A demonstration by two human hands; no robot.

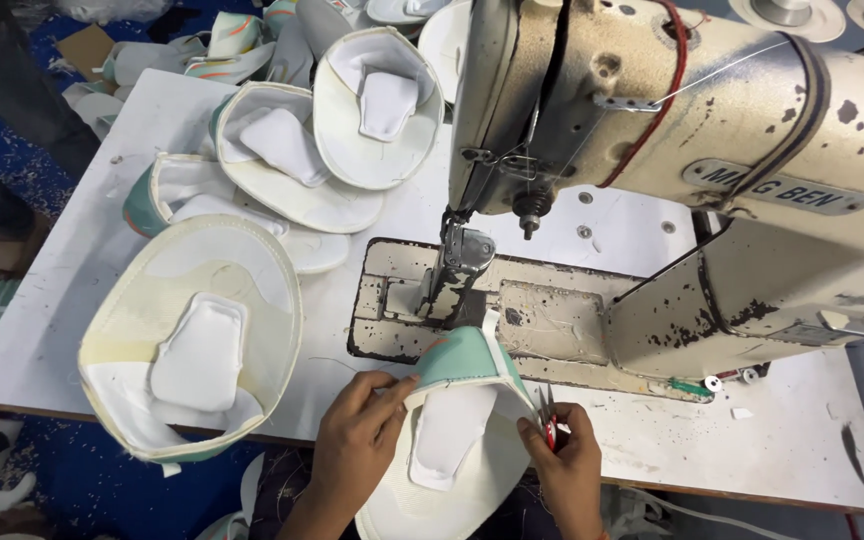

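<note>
Left hand point(357, 425) pinches the green edge of a white shoe upper point(452, 440) at the table's point(72, 290) front edge, below the sewing machine point(652, 150); right hand point(567, 465) grips small red snips point(550, 430) against it

Head camera looks steeply down, close over the sewing machine point(672, 150).
</note>
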